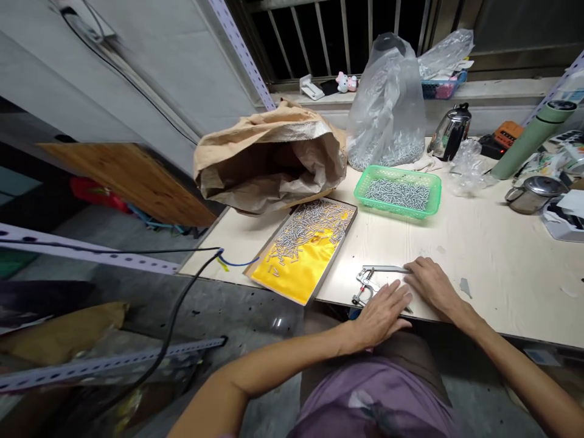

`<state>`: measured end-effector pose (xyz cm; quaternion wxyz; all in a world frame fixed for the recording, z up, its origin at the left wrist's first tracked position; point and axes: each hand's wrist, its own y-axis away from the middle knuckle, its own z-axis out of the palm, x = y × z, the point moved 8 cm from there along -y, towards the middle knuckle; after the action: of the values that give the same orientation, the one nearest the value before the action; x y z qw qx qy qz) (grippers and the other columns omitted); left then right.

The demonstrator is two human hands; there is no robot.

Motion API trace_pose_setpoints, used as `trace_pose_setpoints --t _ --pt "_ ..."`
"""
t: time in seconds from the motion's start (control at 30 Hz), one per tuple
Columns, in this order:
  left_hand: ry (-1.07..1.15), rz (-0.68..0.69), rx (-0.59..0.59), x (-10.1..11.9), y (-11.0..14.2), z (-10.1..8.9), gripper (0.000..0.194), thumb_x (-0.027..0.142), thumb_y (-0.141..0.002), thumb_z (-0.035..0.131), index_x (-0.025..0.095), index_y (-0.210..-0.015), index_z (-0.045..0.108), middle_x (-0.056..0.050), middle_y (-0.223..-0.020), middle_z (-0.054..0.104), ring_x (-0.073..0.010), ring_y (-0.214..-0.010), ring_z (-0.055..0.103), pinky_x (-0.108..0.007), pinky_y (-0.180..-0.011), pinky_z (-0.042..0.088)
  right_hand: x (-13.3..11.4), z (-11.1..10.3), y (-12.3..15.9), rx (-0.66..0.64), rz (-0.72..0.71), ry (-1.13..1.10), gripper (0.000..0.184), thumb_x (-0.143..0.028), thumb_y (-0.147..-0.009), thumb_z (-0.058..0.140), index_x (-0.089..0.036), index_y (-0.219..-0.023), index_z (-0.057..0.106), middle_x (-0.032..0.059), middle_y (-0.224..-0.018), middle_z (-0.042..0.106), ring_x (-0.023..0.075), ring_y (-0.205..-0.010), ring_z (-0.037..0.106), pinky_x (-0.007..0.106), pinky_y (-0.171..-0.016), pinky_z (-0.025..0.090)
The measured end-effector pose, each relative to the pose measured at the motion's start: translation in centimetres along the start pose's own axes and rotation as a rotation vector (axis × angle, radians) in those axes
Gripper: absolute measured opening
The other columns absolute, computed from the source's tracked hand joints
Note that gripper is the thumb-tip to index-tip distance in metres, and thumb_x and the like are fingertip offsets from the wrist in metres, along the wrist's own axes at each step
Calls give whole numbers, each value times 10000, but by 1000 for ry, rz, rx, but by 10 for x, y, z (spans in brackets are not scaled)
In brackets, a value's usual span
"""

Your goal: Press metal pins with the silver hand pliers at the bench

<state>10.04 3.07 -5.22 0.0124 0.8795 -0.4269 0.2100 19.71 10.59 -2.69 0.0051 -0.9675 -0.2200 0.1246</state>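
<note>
Pale table (493, 255) with metal tool (385, 268), green basket (396, 211), shallow tray (296, 274), paper bag (269, 131), kettle (451, 131)

1. My one view comes from a camera worn on my head, facing forward and down across the beige worktable (488, 249).
2. It looks out from above my lap; my purple shirt (335, 404) lies near the lens, at the bottom edge.
3. My left hand (383, 313) and right hand (433, 286) appear farther out, right of centre.
4. The window bars (345, 36) stand beyond the table, along the top; concrete floor (205, 316) shows at left.
</note>
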Motion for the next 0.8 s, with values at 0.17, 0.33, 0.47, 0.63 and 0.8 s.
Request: trace_pose_setpoints --t 0.17,0.33,0.47,0.63,0.8 --pt "71 -24 4 5 0 2 485 456 -901 467 147 -1275 455 -150 -1326 516 -258 -1328 369 -480 -1116 258 -2 -1 -31 27 33 57 140 -195 -886 484 -193 -883 625 70 -864 627 209 -814 526 333 -720 370" --pt "112 -36 -56 1 -1 7 522 496 -894 452 111 -1241 508 -170 -1279 549 -291 -1268 437 -455 -1071 333 -71 4 -44 -104 -276 30 112 -227 -853 566 -243 -898 667 54 -937 616 208 -896 484 338 -737 347" --pt "93 -68 -99 0 1 16 534 491 -870 496 93 -1223 536 -186 -1249 565 -330 -1259 436 -461 -1035 365 -130 25 -43 -178 -570 64 115 -202 -814 616 -228 -711 662 51 -894 602 204 -920 463 332 -716 339" --pt "64 32 16 8 15 2 357 374 -874 535 168 -1163 583 -86 -1031 663 -234 -1027 583 -340 -894 462 -149 37 -55 -53 -654 132 175 -71 -807 553 -189 -690 605 27 -710 566 166 -733 472 305 -631 337" --pt "-8 -40 170 -41 31 -63 211 182 -925 424 169 -945 634 -51 -821 632 -159 -827 565 -277 -771 453 -114 -44 -70 357 -560 -109 185 -122 -882 437 -181 -786 584 31 -732 586 161 -729 498 283 -685 380"
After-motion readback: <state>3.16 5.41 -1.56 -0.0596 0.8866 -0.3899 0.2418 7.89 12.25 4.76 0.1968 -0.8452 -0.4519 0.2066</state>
